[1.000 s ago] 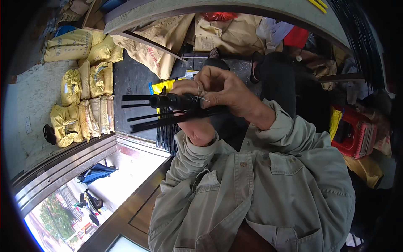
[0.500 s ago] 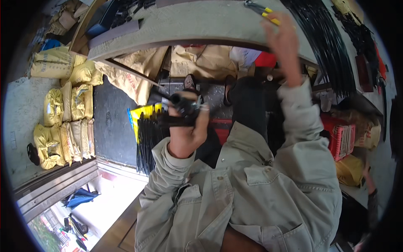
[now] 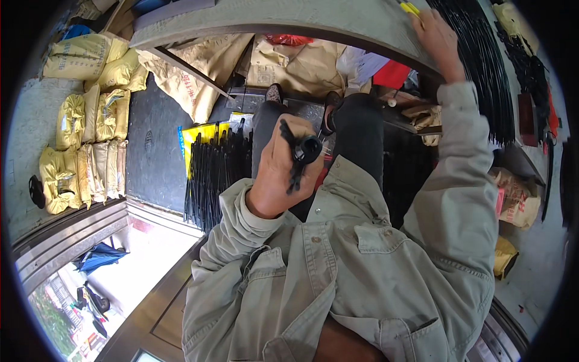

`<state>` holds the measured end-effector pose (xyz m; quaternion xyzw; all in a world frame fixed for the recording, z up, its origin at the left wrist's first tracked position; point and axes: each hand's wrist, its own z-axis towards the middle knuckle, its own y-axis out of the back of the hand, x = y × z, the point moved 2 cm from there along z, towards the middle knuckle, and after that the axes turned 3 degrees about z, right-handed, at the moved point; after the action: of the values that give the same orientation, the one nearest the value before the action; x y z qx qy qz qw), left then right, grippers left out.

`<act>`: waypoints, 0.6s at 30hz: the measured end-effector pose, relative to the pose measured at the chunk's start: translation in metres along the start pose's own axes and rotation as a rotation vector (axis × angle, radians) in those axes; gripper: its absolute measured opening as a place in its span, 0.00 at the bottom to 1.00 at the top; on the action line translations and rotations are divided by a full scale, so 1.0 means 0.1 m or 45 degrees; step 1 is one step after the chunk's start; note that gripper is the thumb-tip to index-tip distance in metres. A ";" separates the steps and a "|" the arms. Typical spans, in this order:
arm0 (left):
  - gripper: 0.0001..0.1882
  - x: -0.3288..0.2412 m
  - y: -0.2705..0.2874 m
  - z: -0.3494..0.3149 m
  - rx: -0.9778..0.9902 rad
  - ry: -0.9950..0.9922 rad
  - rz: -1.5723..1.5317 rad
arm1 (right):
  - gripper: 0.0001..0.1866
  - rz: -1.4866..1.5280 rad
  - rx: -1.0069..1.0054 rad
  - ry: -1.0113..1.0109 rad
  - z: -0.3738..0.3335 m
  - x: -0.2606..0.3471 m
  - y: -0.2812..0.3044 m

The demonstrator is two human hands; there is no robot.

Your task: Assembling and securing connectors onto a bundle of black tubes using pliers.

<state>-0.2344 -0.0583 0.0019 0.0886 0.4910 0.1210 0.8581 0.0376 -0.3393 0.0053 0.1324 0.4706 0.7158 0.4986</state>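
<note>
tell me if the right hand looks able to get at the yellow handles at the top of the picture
Very likely yes: the right hand has its fingers right at the yellow handles, with nothing visible in between. Whether it touches them is hard to tell.

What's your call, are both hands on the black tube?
No, the left hand holds the black tube; the right hand is at yellow handles.

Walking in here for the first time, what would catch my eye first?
Probably the black tube gripped in the left hand, mid-picture, with the right hand at yellow handles by the grey table, upper right. Next, the yellow sacks stacked at left and the blue umbrella at lower left.
</note>
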 end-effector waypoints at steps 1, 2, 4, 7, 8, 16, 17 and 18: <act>0.15 0.00 0.01 -0.04 -0.035 -0.020 0.025 | 0.17 0.382 -0.002 -0.332 -0.08 0.15 0.11; 0.15 0.02 0.01 -0.06 -0.043 -0.012 0.037 | 0.18 0.763 0.005 -0.666 -0.22 0.33 0.23; 0.15 0.00 0.02 -0.11 -0.081 -0.043 0.059 | 0.20 1.733 0.096 -0.902 -0.47 1.07 0.70; 0.16 0.02 0.05 -0.10 -0.063 -0.072 0.072 | 0.11 2.186 0.259 -0.550 -0.69 1.91 1.29; 0.16 0.01 0.06 -0.10 -0.043 -0.080 0.086 | 0.10 2.167 0.194 -0.380 -0.72 2.04 1.36; 0.15 -0.06 0.14 -0.06 0.114 -0.099 0.110 | 0.11 2.581 0.377 -0.279 -0.66 2.25 1.34; 0.15 -0.06 0.14 -0.05 0.106 -0.143 0.122 | 0.11 2.582 0.374 -0.283 -0.68 2.28 1.35; 0.15 -0.05 0.13 -0.05 0.110 -0.148 0.122 | 0.09 2.529 0.217 -0.371 -0.71 2.34 1.35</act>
<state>-0.2430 -0.0469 0.0069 0.1558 0.4403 0.1352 0.8738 -0.1985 -0.1900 0.0117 0.5861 0.1312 0.7481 -0.2822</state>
